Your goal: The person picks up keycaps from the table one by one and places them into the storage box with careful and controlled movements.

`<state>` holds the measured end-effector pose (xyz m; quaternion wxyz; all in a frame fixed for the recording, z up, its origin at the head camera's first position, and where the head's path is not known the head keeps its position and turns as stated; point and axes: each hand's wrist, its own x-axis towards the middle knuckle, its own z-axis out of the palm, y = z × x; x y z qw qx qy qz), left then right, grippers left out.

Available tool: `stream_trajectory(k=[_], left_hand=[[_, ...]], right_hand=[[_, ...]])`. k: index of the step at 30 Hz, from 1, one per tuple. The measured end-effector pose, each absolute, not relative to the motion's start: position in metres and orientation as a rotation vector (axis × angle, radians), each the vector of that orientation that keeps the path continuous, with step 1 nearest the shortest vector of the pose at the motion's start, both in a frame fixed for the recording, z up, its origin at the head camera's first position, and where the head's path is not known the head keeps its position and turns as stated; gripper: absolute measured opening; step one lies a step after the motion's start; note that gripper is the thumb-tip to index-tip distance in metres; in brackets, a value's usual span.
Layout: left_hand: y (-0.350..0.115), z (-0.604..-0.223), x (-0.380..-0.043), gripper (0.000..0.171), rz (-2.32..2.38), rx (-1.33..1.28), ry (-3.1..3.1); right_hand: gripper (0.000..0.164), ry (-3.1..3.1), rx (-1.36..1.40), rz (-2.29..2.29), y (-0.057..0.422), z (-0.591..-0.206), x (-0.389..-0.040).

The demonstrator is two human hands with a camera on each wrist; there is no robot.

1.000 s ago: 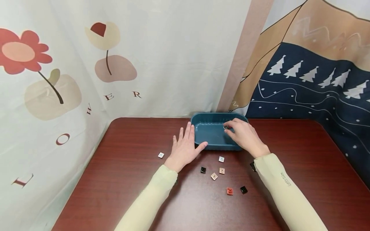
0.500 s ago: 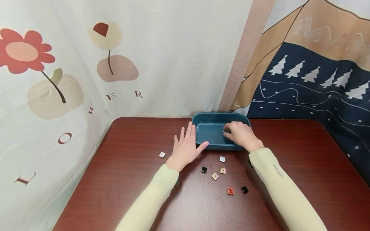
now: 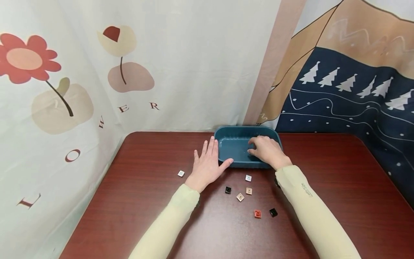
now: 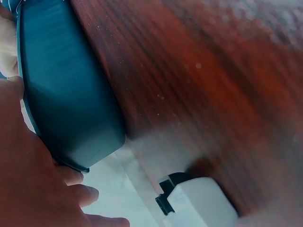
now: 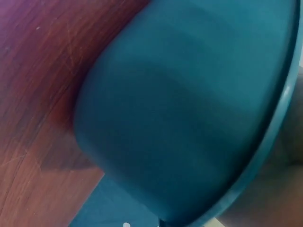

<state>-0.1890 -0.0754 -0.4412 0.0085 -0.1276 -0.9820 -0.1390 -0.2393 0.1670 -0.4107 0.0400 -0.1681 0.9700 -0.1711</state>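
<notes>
A teal plastic tray stands at the back of the table. My left hand lies along its left end, fingers straight and spread, thumb at the front rim; the left wrist view shows these fingers against the rim. My right hand reaches over the right side into the tray. Its thumb and index finger are bent and parted, with nothing visible between them; the other fingers are hidden. In the right wrist view the tray's outer wall blocks most of that hand. Nearest in front lies a white keycap.
More small keycaps lie on the dark red table: a black one, two beige ones, a red one, another black one and a white one left of my left hand. Printed curtains hang behind the table.
My right hand has lowered into the tray, and its thumb and index finger have parted from the small thing they pinched. The left hand stays at the tray's left end.
</notes>
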Motion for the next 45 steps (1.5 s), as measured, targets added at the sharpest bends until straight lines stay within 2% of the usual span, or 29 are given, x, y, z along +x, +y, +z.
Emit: stream_trajectory(k=[23, 45], left_hand=[[-0.076, -0.439, -0.187, 0.099, -0.448, -0.390, -3.077], [-0.074, -0.439, -0.187, 0.099, -0.478, -0.387, -3.077]], right_hand=[[0.035, 3.304, -0.842, -0.577, 0.175, -0.390, -0.163], [0.041, 3.247, -0.977, -0.437, 0.198, -0.410, -0.107]])
